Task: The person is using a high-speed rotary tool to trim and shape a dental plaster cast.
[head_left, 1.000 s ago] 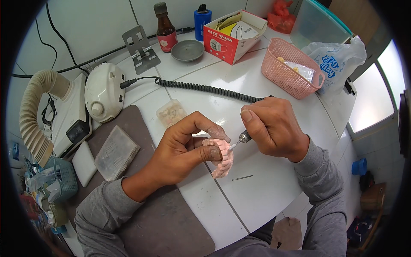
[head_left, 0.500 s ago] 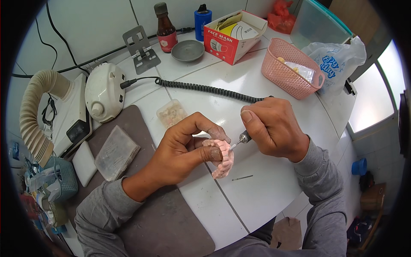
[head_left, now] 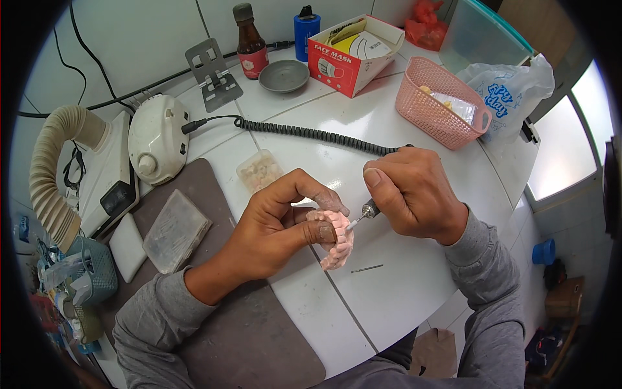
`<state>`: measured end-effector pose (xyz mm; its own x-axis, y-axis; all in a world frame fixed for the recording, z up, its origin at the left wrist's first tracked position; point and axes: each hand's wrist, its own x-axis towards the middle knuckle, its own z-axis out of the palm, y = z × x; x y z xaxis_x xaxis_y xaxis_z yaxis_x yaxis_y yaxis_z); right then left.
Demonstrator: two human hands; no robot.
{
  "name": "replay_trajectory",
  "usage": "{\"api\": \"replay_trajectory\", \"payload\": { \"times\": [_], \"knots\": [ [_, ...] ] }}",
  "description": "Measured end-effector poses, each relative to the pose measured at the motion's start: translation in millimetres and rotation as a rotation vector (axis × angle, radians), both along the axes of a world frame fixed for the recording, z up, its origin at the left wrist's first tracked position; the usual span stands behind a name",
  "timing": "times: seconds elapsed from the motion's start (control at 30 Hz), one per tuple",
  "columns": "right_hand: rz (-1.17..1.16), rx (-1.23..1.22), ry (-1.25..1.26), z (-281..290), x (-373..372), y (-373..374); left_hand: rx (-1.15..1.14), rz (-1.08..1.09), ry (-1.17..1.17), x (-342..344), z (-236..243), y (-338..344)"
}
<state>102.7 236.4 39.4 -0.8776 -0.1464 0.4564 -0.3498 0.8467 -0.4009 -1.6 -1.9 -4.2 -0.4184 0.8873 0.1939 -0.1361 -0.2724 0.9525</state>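
Obscuring, partly | right hand (head_left: pixel 414 194): handpiece (head_left: pixel 370 209) | left hand (head_left: pixel 280 217): pink dental model (head_left: pixel 340 249)

Chalky matt pink dental model (head_left: pixel 338 257), shiny metal handpiece collar (head_left: pixel 370 209), glossy white tiles (head_left: pixel 395 305).

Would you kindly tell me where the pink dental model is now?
In the head view, the pink dental model is just below-right of centre, in the left hand, with the rotary handpiece at its upper right.
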Motion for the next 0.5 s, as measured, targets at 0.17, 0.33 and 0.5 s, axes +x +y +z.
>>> {"api": "replay_trajectory", "payload": {
  "times": [0.17, 0.33, 0.5],
  "knots": [
    [0.0, 0.003, 0.012, 0.2, 0.0, 0.2, -0.018, -0.02, -0.061, 0.8, 1.9, -1.1],
    [0.009, 0.003, 0.007, 0.6, -0.1, 0.6, -0.025, 0.014, -0.005, 0.8, 1.6, -0.9],
    [0.011, 0.012, 0.003, 1.2, 0.4, 0.9, -0.024, 0.002, -0.038, 0.7, 1.8, -0.7]
  ]
}}
